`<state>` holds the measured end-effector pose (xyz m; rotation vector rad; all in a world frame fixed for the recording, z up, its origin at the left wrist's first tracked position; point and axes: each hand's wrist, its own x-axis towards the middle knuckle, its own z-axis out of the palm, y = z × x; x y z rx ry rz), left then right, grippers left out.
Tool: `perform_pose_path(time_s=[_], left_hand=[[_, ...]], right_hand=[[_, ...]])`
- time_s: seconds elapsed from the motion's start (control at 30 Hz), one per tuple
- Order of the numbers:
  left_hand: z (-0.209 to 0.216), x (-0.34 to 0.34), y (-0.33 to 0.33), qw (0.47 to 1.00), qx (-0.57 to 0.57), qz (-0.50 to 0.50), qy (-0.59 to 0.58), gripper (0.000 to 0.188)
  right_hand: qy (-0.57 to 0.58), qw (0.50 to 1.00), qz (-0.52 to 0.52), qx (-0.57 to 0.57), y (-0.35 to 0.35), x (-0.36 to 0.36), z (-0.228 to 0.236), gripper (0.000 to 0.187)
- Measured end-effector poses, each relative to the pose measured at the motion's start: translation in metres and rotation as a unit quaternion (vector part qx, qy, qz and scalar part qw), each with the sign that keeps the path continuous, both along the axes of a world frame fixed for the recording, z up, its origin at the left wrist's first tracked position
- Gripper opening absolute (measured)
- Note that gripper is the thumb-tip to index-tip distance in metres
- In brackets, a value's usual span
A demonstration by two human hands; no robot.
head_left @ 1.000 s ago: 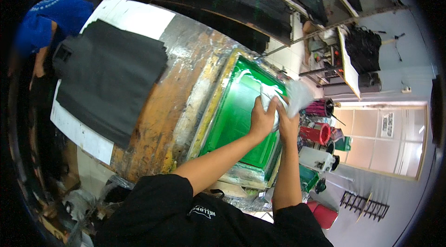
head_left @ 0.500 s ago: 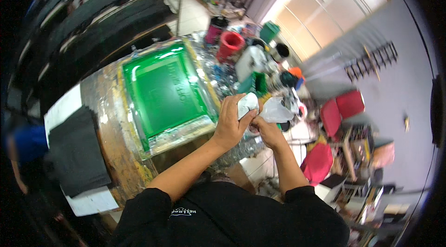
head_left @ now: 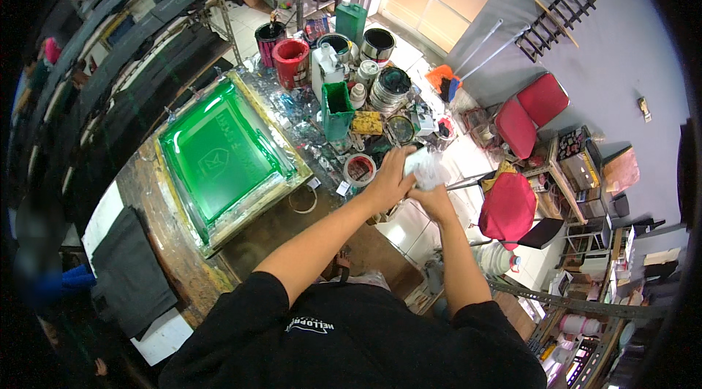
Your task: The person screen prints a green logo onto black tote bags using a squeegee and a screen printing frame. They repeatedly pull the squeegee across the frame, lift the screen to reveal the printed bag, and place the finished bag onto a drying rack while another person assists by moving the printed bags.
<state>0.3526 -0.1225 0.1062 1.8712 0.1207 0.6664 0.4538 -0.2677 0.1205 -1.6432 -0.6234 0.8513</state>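
Observation:
My left hand [head_left: 391,178] is closed around a white bundle wrapped in thin, see-through plastic [head_left: 424,164]; what is inside does not show. Pressed against the bundle's lower side, my right hand [head_left: 436,203] is closed too, its fingertips partly hidden. Both hands are past the table's right edge, in front of my chest. A roll of tape [head_left: 360,169] lies on the table just left of them. Further left rests a screen-printing frame [head_left: 296,177] covered with green ink.
Behind the hands stand several paint cans, a red bucket [head_left: 291,63], a green open container [head_left: 337,110] and a green jerrycan [head_left: 351,20]. Dark cloth [head_left: 131,272] lies on the table's left end. To the right are red chairs [head_left: 510,208] and shelves.
Both hands have moved slightly right with the white bundle, and its loose plastic now sits gathered against it. The view has shifted, so the cans show more fully.

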Motion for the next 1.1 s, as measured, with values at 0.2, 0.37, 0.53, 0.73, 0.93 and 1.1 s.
perform_pose_path(time_s=[0.2,0.37,0.53,0.73,0.93,1.1], left_hand=[[-0.035,0.054,0.055,0.996,-0.011,0.091,-0.009,0.063],[-0.075,0.080,0.081,0.980,-0.060,0.187,0.036,0.064],[-0.118,0.084,0.081,0.972,-0.116,0.193,0.071,0.066],[-0.131,0.067,0.086,0.963,-0.142,0.174,0.152,0.071],[-0.113,0.063,0.074,0.949,-0.157,0.236,0.137,0.066],[-0.127,0.049,0.082,0.932,-0.043,0.303,0.196,0.053]], right_hand=[[-0.057,0.996,0.009,0.074,0.077,0.064,-0.031,0.068],[-0.095,0.988,0.119,0.033,0.126,0.113,-0.095,0.061],[-0.194,0.976,0.092,-0.035,0.139,0.113,-0.126,0.054],[-0.311,0.932,0.001,-0.185,0.140,0.086,-0.119,0.054],[-0.236,0.968,0.014,-0.079,0.122,0.112,-0.145,0.074],[-0.044,0.997,-0.050,-0.049,0.116,0.093,-0.120,0.054]])
